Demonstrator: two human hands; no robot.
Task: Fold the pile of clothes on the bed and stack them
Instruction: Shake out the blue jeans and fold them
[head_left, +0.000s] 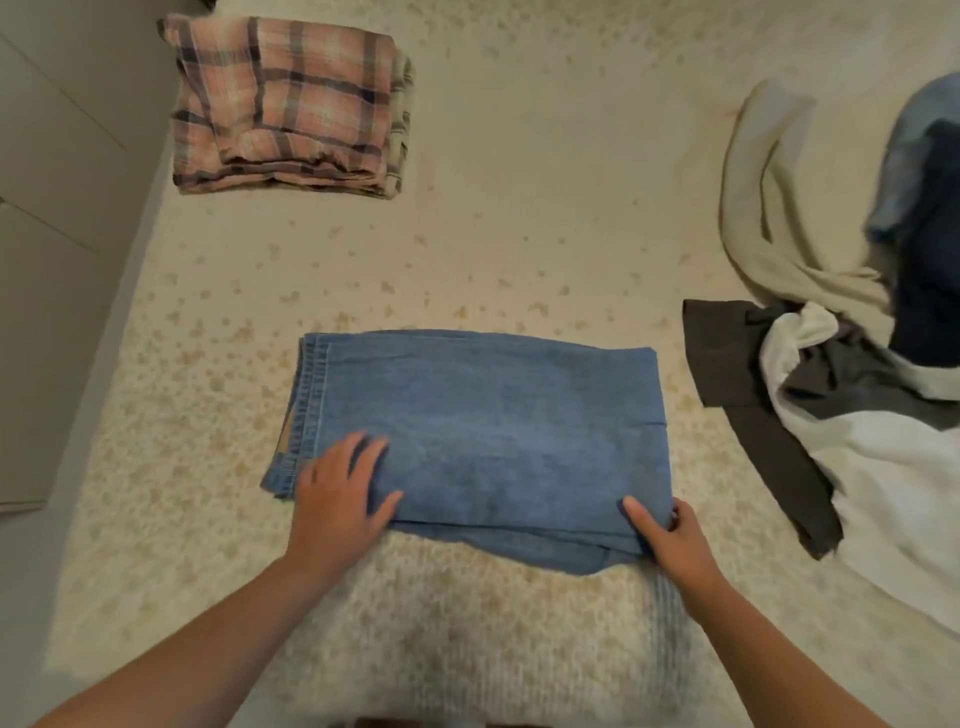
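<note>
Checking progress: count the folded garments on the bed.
2: folded jeans near the bed's front edge under both hands, plaid garment far left. It may cover another.

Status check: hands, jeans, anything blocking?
Left hand flat on folded jeans. Right hand pinching their near right corner. Plaid stack far left; unfolded pile right. Nothing blocking.

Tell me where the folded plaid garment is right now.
In the head view, the folded plaid garment lies on the bed at the far left, near its left edge, well beyond the folded jeans and apart from them.
</note>
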